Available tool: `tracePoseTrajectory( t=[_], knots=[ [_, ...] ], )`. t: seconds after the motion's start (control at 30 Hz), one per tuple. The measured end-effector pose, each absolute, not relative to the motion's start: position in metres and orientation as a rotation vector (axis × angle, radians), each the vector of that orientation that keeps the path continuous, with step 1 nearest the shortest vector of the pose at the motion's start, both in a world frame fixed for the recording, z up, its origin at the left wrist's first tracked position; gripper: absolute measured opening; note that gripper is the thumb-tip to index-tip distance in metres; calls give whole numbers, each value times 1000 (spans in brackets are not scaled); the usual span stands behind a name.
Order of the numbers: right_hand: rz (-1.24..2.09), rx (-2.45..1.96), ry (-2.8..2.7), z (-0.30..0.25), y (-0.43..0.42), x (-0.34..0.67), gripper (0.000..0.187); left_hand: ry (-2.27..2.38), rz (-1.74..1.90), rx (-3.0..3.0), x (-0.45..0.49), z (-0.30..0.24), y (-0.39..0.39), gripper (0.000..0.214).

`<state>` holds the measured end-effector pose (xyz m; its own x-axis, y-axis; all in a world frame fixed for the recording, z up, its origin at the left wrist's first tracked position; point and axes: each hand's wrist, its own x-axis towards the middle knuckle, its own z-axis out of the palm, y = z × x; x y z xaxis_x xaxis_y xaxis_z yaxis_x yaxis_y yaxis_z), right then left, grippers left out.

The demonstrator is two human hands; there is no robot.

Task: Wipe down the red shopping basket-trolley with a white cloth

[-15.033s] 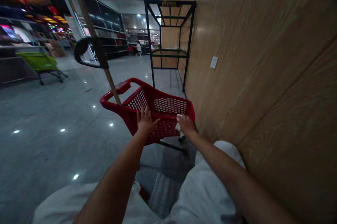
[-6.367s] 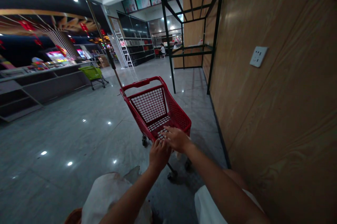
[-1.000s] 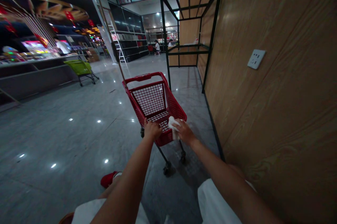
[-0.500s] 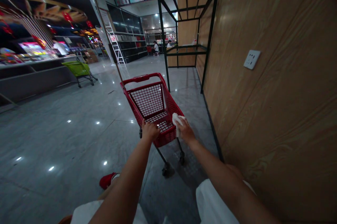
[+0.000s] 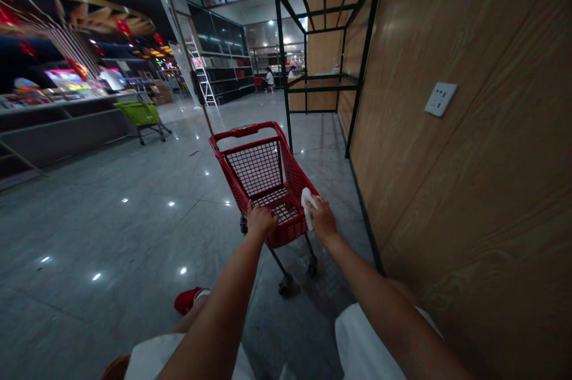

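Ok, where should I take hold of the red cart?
Probably the curved handle at the cart's far end, coming from beyond it: that bar loops up clear of the mesh basket, leaving room for fingers all round. Your left hand and right hand, with its cloth, are at the near rim, the opposite end.

Open room is being left on the tiled floor (image 5: 111, 219) left of the red shopping cart (image 5: 243, 128), while the right side is being narrowed by a wood-panelled wall (image 5: 447, 219) and a black metal shelf frame (image 5: 282, 70).
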<state>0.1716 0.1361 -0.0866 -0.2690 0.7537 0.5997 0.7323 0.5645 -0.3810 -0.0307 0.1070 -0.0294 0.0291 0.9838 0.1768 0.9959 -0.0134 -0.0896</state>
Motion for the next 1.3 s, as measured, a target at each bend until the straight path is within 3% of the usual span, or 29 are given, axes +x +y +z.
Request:
tracePoseTrajectory(
  t=[0.2, 0.47, 0.73, 1.0, 1.1, 1.3],
  knots=[
    [21, -829, -2216, -104, 89, 122, 52, -2057, -67, -2110, -35, -30, 109, 39],
    [23, -1253, -2009, -93, 139, 173, 48, -2075, -136, -2122, -28, -27, 104, 37],
    [20, -914, -2190, -102, 90, 124, 47, -2057, -289, -2143, -25, -34, 100, 36],
    [4, -1294, -2105, -90, 130, 178, 45, -1769, -591, -2306, -46, -51, 96, 32],
    [-21, -1288, -2061, -91, 132, 178, 44, -1566, -599, -2503, -66, -59, 89, 36],
    [-92, -1061, -2134, -90, 88, 137, 45, -1606, -633, -2478, -84, -65, 73, 34]
  ],
)
